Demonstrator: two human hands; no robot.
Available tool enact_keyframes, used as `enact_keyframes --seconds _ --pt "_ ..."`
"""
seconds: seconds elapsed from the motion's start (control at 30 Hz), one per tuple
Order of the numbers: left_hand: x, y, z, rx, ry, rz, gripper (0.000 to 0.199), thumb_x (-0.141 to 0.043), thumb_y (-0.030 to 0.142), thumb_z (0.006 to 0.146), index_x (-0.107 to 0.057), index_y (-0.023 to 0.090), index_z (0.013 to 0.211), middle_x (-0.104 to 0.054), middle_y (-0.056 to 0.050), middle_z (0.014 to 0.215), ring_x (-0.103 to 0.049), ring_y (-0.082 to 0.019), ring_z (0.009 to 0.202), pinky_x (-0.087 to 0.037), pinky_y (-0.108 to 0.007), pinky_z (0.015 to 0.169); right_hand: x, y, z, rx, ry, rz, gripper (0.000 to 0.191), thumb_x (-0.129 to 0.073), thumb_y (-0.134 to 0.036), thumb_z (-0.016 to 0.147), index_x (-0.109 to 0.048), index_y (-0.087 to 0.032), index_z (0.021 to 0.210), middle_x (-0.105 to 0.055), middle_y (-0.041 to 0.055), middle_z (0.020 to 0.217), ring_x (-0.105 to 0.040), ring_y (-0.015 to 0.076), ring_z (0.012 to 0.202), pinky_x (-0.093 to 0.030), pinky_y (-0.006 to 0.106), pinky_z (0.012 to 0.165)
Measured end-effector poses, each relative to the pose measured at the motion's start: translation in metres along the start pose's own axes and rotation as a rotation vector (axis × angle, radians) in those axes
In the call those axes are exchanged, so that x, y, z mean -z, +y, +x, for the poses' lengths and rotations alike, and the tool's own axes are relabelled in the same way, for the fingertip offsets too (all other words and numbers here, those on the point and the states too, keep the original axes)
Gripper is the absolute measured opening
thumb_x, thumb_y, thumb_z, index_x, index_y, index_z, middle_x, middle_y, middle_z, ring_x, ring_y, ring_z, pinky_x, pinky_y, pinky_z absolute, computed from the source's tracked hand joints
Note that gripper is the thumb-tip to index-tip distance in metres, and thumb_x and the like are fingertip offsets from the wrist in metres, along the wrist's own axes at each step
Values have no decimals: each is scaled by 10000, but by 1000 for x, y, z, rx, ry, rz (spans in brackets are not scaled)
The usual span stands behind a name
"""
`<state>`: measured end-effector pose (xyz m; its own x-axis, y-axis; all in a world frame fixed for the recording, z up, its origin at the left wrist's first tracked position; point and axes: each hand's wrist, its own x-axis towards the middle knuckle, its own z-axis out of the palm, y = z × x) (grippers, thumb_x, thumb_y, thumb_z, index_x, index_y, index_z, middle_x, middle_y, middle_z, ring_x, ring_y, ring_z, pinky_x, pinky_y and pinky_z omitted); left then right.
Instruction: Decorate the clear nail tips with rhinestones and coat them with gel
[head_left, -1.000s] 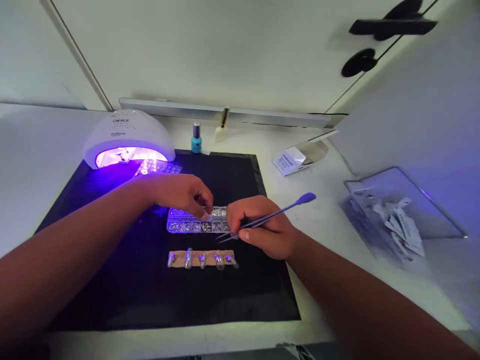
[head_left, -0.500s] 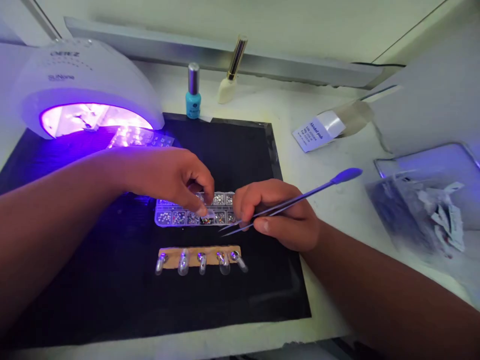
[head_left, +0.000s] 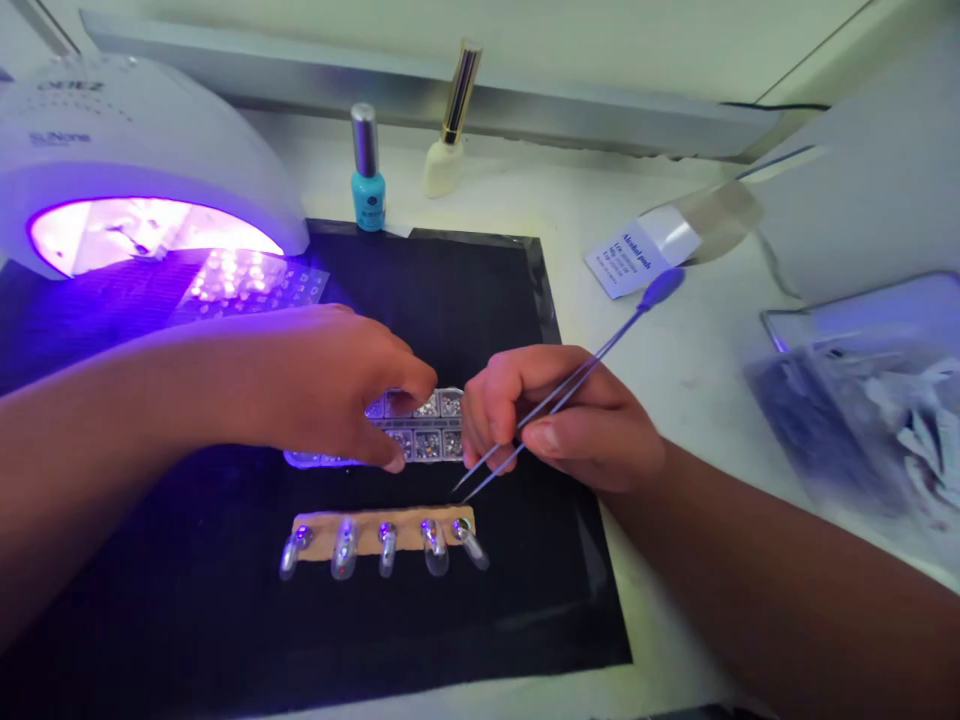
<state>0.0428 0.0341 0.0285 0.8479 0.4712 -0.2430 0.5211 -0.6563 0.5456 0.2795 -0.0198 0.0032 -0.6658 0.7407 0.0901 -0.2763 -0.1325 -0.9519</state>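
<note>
My left hand (head_left: pixel 337 385) straddles a clear compartment case of rhinestones (head_left: pixel 427 425), thumb at its near edge and fingers at the far edge; the hand covers the case's left half. In my right hand (head_left: pixel 562 420) is a pair of tweezers (head_left: pixel 577 375), slanting down to the left. Their thin tips are slightly apart over the black mat, just right of the case's near edge. Nearer to me lies a tan strip (head_left: pixel 366 540) bearing several clear nail tips (head_left: pixel 343 550) on shiny round mounts. Small specks of colour show on some tips.
A lit white nail lamp (head_left: pixel 187 130) stands at the back left, with a sticker sheet (head_left: pixel 277 285) before it. Behind the black mat (head_left: pixel 465 300) stand a blue polish bottle (head_left: pixel 367 190) and a cream one (head_left: pixel 444 165). At right are an alcohol pads box (head_left: pixel 630 255) and a plastic bag (head_left: pixel 832 430).
My left hand has gone from pinching at a small compartment to spreading across the case. The tweezers have tilted steeper, their tips lower. The view has shifted slightly.
</note>
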Motion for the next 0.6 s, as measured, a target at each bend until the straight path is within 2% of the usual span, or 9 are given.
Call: enact_keyframes --seconds 0.2,0.4,0.6 --pt "-3 2 2 26 -13 22 277 -813 495 725 -666 260 729 -638 11 697 -569 -204 678 -299 -334 647 0 0 3 -28 19 51 146 -721 -267 832 -640 -145 829 -646 0 669 -611 124 601 -561 273 647" --pt "-2 2 2 29 -16 40 260 -820 487 709 -685 265 725 -617 18 690 -546 -188 640 -281 -334 635 1 -1 5 -66 9 94 111 -720 -225 806 -651 -139 811 -657 3 669 -610 125 601 -547 277 638" --pt "-2 14 3 -170 66 136 195 -821 401 777 -705 245 793 -592 8 769 -547 -188 741 -308 -312 651 0 2 1 11 25 148 84 -696 -171 784 -634 -115 786 -624 -11 650 -588 111 575 -519 256 620"
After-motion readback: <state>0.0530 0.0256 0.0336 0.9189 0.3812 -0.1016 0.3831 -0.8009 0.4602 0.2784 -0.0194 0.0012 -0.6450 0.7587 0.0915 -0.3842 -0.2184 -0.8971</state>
